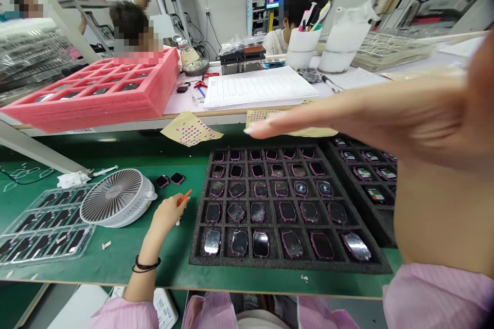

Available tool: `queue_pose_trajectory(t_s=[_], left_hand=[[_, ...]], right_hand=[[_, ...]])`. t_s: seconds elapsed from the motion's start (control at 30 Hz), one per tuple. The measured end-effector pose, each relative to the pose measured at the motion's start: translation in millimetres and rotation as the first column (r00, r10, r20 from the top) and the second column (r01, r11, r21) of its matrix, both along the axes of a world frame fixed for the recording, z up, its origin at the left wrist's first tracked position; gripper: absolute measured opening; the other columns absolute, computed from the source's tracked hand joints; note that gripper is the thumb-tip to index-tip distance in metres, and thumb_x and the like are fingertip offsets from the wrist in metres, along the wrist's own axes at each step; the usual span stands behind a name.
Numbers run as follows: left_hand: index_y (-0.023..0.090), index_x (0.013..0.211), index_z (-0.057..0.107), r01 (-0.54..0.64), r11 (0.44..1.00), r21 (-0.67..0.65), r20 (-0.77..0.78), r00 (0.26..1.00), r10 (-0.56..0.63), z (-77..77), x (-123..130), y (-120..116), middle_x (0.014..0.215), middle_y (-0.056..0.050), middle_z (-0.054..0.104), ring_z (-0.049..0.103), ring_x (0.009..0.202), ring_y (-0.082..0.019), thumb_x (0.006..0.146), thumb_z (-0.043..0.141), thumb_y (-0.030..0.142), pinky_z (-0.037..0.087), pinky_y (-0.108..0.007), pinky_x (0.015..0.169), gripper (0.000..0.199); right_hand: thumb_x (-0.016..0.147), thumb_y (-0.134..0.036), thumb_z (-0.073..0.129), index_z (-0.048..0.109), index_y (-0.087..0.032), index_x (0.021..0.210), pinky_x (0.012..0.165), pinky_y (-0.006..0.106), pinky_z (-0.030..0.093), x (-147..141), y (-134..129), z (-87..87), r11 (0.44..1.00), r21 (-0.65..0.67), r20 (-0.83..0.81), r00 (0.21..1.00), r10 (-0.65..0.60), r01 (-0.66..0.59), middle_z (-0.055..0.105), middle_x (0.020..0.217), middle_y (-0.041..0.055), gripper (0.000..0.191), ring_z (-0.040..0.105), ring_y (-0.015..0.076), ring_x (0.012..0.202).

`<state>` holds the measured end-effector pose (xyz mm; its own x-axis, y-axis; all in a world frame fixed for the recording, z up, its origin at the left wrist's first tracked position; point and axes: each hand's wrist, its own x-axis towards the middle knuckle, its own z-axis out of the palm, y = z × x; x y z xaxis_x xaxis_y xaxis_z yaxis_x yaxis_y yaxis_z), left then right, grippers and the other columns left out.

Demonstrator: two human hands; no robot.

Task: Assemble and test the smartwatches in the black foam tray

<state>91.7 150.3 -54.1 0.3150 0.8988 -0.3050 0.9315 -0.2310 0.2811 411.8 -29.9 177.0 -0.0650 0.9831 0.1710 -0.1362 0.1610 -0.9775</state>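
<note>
The fingers of the left hand (168,214) pinch narrowly on a small orange stick (184,197), just left of a black foam tray (289,266) of pink-rimmed watch cases (292,244) on the green table (116,267). The right hand (366,118), blurred, reaches across above the tray's far edge, its fingers (293,121) straight, close together and holding nothing. The work in hand looks like going over the cases cell by cell; the next move calls for bringing the stick's tip to a case just right of the left fingers.
</note>
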Motion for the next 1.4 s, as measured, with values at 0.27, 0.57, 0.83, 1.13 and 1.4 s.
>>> queue_pose_trajectory(t_s=[0.27, 0.57, 0.83, 1.13, 1.4], left_hand=[[0.021, 0.067, 0.043, 0.000, 0.999, -0.036, -0.051, 0.999, -0.002, -3.0, -4.8, -0.6, 0.059, -0.002, 0.061, 0.057, 0.055, -0.017, 0.089, 0.033, 0.042, 0.030, -0.023, 0.051, 0.032], [0.021, 0.065, 0.044, -0.009, 0.999, -0.050, -0.078, 0.997, 0.005, -4.7, -7.4, 1.3, 0.060, -0.002, 0.062, 0.059, 0.054, -0.017, 0.089, 0.034, 0.041, 0.032, -0.023, 0.051, 0.032], [0.021, 0.065, 0.043, -0.034, 0.999, -0.033, -0.099, 0.995, 0.031, -4.9, -14.0, 1.8, 0.062, -0.005, 0.064, 0.061, 0.059, -0.021, 0.087, 0.037, 0.044, 0.031, -0.024, 0.051, 0.033], [0.020, 0.089, 0.052, 0.024, 0.999, 0.049, 0.275, 0.961, -0.036, 31.4, 9.4, -12.6, 0.066, -0.001, 0.060, 0.056, 0.059, -0.018, 0.089, 0.033, 0.044, 0.035, -0.024, 0.056, 0.030], [0.018, 0.080, 0.053, 0.456, 0.844, -0.281, 0.803, 0.594, -0.053, 20.1, 135.4, -42.4, 0.051, 0.008, 0.039, 0.025, 0.039, -0.005, 0.084, 0.042, 0.052, 0.021, -0.018, 0.040, 0.036]], right_hand=[[0.093, -0.054, 0.031, 0.065, -0.024, 0.114, 0.107, 0.041, 0.035, 12.8, 15.3, -69.1, 0.984, 0.150, 0.504, 0.864, 0.007, -0.095, 0.065, 0.118, -0.0002, 0.050, 0.054, 0.0199, 0.118], [0.090, -0.032, 0.053, 0.066, -0.011, 0.092, 0.080, 0.032, 0.046, 22.3, 100.4, -237.5, 0.894, 0.008, 0.954, 0.264, -0.140, 0.448, 0.066, 0.098, 0.0137, 0.025, 0.062, 0.0247, 0.093], [0.090, -0.037, 0.050, 0.059, -0.008, 0.100, 0.084, 0.042, 0.040, 17.9, 145.1, -247.5, 0.821, 0.064, 0.960, 0.188, -0.205, 0.568, 0.056, 0.111, 0.0244, 0.032, 0.053, 0.0339, 0.106], [0.080, -0.018, 0.059, 0.054, -0.018, 0.103, 0.085, 0.038, 0.037, 14.8, 161.0, -263.5, 0.857, 0.084, 0.795, 0.485, -0.365, 0.508, 0.062, 0.088, 0.0079, 0.024, 0.058, 0.0244, 0.091], [0.077, -0.035, 0.058, 0.053, -0.021, 0.102, 0.045, 0.023, 0.038, -3.8, 98.9, -265.7, 0.906, -0.213, -0.098, 0.914, -0.393, 0.367, 0.057, 0.066, -0.0027, 0.029, 0.054, 0.0134, 0.053]])
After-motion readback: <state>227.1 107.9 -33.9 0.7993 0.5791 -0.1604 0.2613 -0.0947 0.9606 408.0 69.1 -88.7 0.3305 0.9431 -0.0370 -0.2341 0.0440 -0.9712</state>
